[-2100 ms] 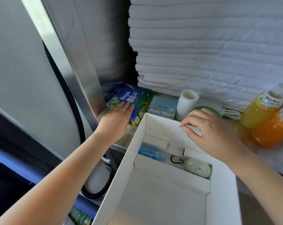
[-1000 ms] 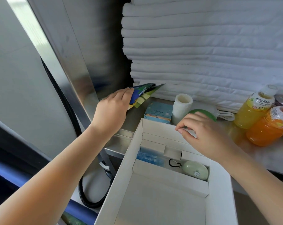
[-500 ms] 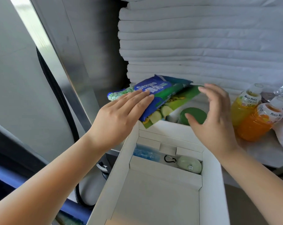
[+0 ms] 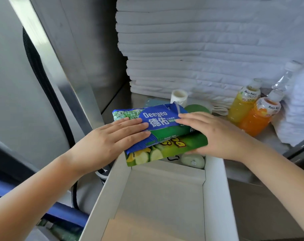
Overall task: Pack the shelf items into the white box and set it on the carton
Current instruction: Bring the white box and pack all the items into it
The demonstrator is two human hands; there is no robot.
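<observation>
The left hand [image 4: 113, 136] lies flat on the blue pack [image 4: 158, 122], fingers straight. Its thumb is out of sight, so I cannot tell whether it hooks underneath. The right hand [image 4: 215, 134] pinches the other end, fingers laid over the top and thumb tucked under the green bag [image 4: 165, 150] below. The two packets ride as a loose stack just above the far end of the white box [image 4: 215, 197], overhanging its far left corner and not yet inside. Beneath them, in the box's far compartment, sits a pale green oval thing [image 4: 193, 161] (a bit of black loop peeks out beside it).

The trouble I'd watch for is slip. Both wrappers look slick, and with one palm only pressing down, the blue pack could skate off the bag and drop outside the box's left wall. The stack also sits askew to the box, so a corner may catch on the wall and crumple, or shove the box. Pushed down hard, the bag would be squashed onto the oval thing. Just past the box's far right corner stand two juice bottles [image 4: 257, 119], which a careless right wrist could topple.
</observation>
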